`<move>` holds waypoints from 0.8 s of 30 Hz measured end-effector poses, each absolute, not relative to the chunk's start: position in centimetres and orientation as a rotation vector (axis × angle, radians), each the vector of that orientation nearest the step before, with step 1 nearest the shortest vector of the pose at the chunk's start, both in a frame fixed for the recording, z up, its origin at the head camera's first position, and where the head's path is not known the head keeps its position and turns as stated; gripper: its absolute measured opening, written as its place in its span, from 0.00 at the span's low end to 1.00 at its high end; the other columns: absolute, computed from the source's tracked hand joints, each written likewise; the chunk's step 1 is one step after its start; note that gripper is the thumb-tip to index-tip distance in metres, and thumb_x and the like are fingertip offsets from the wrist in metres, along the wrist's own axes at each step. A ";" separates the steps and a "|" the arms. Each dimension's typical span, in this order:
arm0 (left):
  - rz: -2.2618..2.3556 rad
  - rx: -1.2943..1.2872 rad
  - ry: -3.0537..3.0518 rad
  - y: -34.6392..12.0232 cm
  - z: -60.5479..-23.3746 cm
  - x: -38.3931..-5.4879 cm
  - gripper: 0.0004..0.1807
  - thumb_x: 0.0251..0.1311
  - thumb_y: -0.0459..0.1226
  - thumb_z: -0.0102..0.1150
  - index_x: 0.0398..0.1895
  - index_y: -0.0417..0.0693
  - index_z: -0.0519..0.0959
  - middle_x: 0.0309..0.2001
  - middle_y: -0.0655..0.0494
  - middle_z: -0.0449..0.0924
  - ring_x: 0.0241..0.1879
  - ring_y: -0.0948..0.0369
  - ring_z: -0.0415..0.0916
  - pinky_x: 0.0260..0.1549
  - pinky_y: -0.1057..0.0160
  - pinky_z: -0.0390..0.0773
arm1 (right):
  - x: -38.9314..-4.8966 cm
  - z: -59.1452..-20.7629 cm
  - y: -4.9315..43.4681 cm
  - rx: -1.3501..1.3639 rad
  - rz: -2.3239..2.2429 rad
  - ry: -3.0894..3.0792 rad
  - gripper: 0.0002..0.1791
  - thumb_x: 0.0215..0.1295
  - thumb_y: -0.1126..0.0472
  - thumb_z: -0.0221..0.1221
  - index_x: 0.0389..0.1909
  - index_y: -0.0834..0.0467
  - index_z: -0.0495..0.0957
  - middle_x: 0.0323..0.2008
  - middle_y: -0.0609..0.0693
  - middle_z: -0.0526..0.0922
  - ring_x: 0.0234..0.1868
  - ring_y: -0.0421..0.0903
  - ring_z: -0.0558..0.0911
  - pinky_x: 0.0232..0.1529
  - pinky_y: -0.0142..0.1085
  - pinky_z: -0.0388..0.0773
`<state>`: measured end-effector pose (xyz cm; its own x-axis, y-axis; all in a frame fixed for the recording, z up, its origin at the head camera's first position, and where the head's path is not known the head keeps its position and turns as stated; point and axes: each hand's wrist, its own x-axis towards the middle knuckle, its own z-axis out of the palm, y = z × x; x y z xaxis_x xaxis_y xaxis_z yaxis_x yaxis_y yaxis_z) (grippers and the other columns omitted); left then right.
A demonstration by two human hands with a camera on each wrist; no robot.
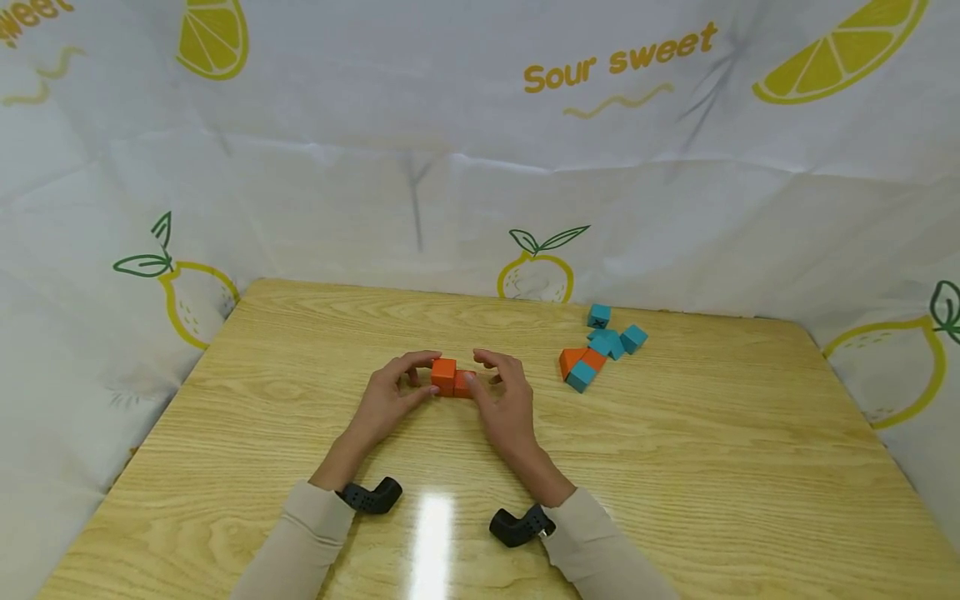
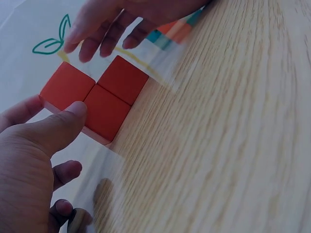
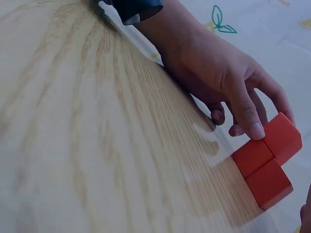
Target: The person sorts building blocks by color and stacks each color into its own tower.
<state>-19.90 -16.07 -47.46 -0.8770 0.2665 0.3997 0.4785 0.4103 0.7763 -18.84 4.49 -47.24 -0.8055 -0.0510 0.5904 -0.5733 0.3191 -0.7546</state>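
Three orange-red cubes stand together: one lower cube (image 2: 108,115), another beside it (image 2: 123,80), and an upper cube (image 1: 444,368) stacked on the left one. Thumb and index finger of my left hand (image 1: 386,400) pinch the upper cube on opposite sides; its other fingers stay loosely bent. To the right of the stack is my right hand (image 1: 510,404), its fingers relaxed and spread. In the left wrist view, a gap separates those fingers from the cubes. The head view has the right thumb overlapping the right-hand cube.
Farther right on the wooden table (image 1: 675,450) lies a cluster of blocks, among them a blue cube (image 1: 633,338), an orange block (image 1: 572,362) and a marked blue cube (image 1: 599,316). A white lemon-print cloth (image 1: 337,208) hangs behind the table and along its sides.
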 end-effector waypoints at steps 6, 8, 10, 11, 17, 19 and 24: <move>-1.466 -0.680 -2.452 -16.1 -47.5 -19.9 0.27 0.57 0.36 0.66 0.61 0.59 0.75 0.48 0.62 0.78 0.34 0.60 0.66 0.29 0.61 0.65 | -18.4 -46.3 5.7 0.504 1.448 -2.035 0.16 0.61 0.73 0.61 0.50 0.64 0.78 0.44 0.60 0.79 0.44 0.58 0.75 0.37 0.54 0.73; -1.476 -0.675 -2.448 -16.1 -47.5 -19.9 0.27 0.57 0.36 0.66 0.61 0.59 0.75 0.48 0.62 0.78 0.34 0.60 0.67 0.29 0.61 0.65 | -18.0 -45.3 6.0 0.491 1.432 -2.019 0.14 0.61 0.76 0.60 0.48 0.67 0.78 0.43 0.63 0.79 0.44 0.60 0.75 0.36 0.55 0.73; -1.483 -0.667 -2.447 -16.1 -47.5 -19.9 0.27 0.57 0.35 0.66 0.61 0.59 0.75 0.48 0.62 0.78 0.34 0.60 0.67 0.29 0.61 0.64 | -17.5 -44.5 6.5 0.472 1.416 -2.012 0.13 0.60 0.77 0.59 0.47 0.70 0.77 0.42 0.64 0.78 0.43 0.61 0.74 0.36 0.53 0.73; -1.483 -0.664 -2.448 -16.1 -47.5 -19.9 0.27 0.57 0.35 0.66 0.61 0.59 0.75 0.48 0.62 0.79 0.34 0.60 0.67 0.28 0.61 0.64 | -17.3 -44.1 6.7 0.459 1.403 -2.011 0.13 0.60 0.78 0.59 0.46 0.70 0.77 0.42 0.64 0.78 0.43 0.60 0.74 0.36 0.52 0.73; -1.485 -0.641 -2.464 -16.1 -47.4 -19.8 0.27 0.56 0.35 0.66 0.60 0.61 0.75 0.48 0.62 0.79 0.34 0.60 0.67 0.28 0.61 0.64 | -18.6 -46.6 9.7 0.405 1.342 -2.032 0.14 0.62 0.73 0.60 0.49 0.63 0.79 0.44 0.57 0.80 0.44 0.54 0.76 0.37 0.43 0.72; -1.486 -0.635 -2.469 -16.1 -47.4 -19.8 0.27 0.56 0.35 0.66 0.60 0.61 0.75 0.48 0.63 0.79 0.34 0.60 0.67 0.29 0.61 0.65 | -18.6 -46.5 10.5 0.391 1.323 -2.029 0.14 0.61 0.74 0.61 0.48 0.64 0.79 0.43 0.58 0.81 0.43 0.55 0.76 0.36 0.44 0.72; -1.476 -0.640 -2.469 -16.1 -47.4 -19.9 0.27 0.56 0.35 0.67 0.60 0.61 0.75 0.48 0.63 0.79 0.34 0.60 0.67 0.29 0.61 0.65 | -17.6 -44.4 11.9 0.371 1.270 -1.996 0.12 0.57 0.79 0.60 0.43 0.72 0.78 0.39 0.67 0.79 0.37 0.62 0.75 0.32 0.45 0.70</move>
